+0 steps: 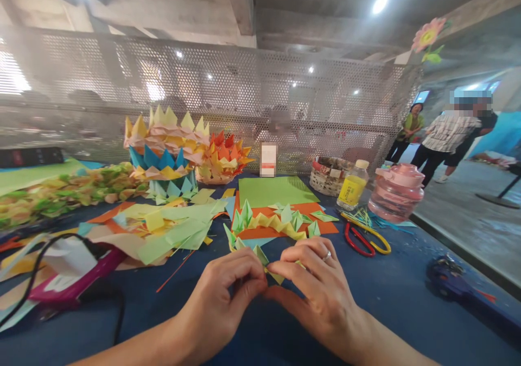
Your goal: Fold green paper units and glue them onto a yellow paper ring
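Note:
A strip of folded paper pieces (280,225), green points along a zigzag yellow band, curves over the table in front of my fingers. My left hand (230,290) is closed, thumb and forefinger pinching at the near end of the strip by a green folded piece (260,255). My right hand (317,279), with a ring on one finger, grips the same end from the other side. A small yellow paper tip (277,277) shows between the two hands. The fingers hide most of what they hold.
Layered paper crowns (166,157) and an orange paper piece (226,162) stand behind. Paper sheets (183,227) and a magenta tool (77,276) with a black cord lie left. Scissors (360,240), a yellow bottle (352,187), a pink jug (396,192) and a blue tool (451,282) lie right.

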A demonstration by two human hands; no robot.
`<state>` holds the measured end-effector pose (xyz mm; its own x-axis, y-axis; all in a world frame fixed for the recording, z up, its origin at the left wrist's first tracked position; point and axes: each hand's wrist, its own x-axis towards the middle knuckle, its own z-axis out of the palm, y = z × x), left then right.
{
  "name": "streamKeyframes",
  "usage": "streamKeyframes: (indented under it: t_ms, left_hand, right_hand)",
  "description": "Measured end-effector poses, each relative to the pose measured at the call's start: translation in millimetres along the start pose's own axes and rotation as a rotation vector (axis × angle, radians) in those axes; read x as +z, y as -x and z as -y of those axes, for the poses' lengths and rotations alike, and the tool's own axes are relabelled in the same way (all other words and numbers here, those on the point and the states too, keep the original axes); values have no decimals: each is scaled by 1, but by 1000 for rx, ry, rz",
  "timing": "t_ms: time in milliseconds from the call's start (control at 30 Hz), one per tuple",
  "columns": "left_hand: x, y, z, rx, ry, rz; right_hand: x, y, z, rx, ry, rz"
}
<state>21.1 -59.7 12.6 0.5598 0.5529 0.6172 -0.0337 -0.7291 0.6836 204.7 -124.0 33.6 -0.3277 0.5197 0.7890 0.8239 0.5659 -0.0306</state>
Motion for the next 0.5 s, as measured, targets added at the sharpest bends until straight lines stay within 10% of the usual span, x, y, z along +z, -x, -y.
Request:
streamKeyframes:
  t_ms: [367, 500]
  left_hand:
    - [-2, 0, -8, 42, -30, -4]
    - [5, 8, -6, 79, -44, 177]
  right_hand:
    - [-9, -3, -16, -1, -3, -80]
    - [-13, -5, -22, 103, -37, -105]
